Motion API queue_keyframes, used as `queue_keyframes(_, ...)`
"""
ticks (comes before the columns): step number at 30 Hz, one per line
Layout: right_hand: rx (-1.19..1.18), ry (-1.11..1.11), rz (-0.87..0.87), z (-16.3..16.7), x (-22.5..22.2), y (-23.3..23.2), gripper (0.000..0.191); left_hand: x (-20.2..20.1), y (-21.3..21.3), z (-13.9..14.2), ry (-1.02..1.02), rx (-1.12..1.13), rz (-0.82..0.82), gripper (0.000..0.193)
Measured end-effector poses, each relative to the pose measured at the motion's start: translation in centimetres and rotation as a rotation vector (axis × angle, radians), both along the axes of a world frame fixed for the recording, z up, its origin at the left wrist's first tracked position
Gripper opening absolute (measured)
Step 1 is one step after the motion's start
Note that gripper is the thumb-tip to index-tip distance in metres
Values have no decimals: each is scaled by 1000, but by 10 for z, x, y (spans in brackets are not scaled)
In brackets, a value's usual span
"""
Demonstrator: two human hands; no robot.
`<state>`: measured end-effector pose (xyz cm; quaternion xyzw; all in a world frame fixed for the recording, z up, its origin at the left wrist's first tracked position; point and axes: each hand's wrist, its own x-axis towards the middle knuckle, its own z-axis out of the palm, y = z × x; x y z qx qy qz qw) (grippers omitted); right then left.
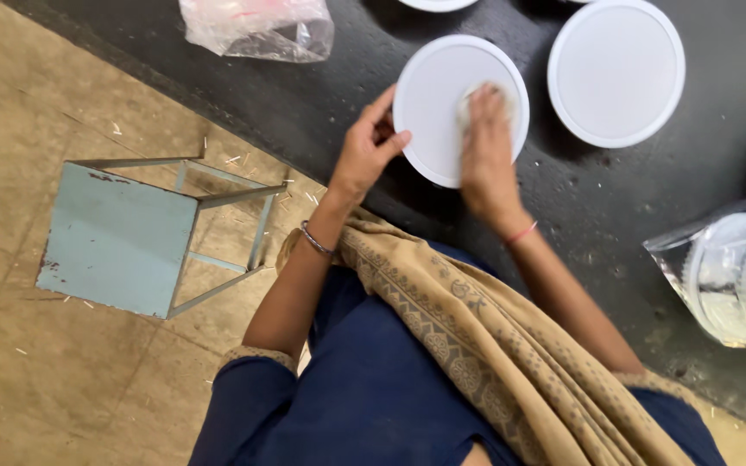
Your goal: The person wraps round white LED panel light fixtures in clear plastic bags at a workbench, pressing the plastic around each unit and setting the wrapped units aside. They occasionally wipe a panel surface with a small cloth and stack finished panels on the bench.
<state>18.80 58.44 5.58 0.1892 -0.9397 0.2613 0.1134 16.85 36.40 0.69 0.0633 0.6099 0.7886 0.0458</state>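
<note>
We found the disc [438, 103], round and white, lying flat on the dark worktop [632, 207] with its broad face up. Being circular, it showed no long axis and no direction of pointing that we could tell.

The left hand [364, 155] gripped the disc at its left rim, fingers curled narrowly over the edge and thumb [395, 142] lying on the face. The right hand [485, 151] lay palm down on the right half of the face, its fingers close together and pressed on a small pale pad or cloth [477, 97]. We could not tell whether those fingers pinched the pad or only pressed it. The disc thus sat between the two hands, under the right and beside the left.

The disc's near rim lay close to the worktop's front edge, with the person's body just behind it. A second disc [616, 73] lay just beside it to the right, apart but near, leaving little room on that side. Another rim [438, 4] showed at the top border. A crumpled clear bag [256, 26] lay on the worktop well to the upper left, with bare surface between. Bagged discs [736, 276] lay at the right border. A pale blue stool [118, 237] lay tipped on the floor [36, 397] to the left.
</note>
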Motion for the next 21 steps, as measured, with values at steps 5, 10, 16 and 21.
queue_keyframes(5,-58,-64,239,5,-39,-20,60,-8,-7,4,-137,225,-123,71)
queue_keyframes(10,-70,-28,175,26,-63,-43,64,-11,-10,4,-156,224,-134,69)
queue_keyframes(16,-186,-31,132,30,-65,-47,56,-12,-10,2,-134,240,-115,72)
queue_keyframes(21,-49,-80,248,12,-64,-44,58,-12,-11,8,-136,252,-106,70)
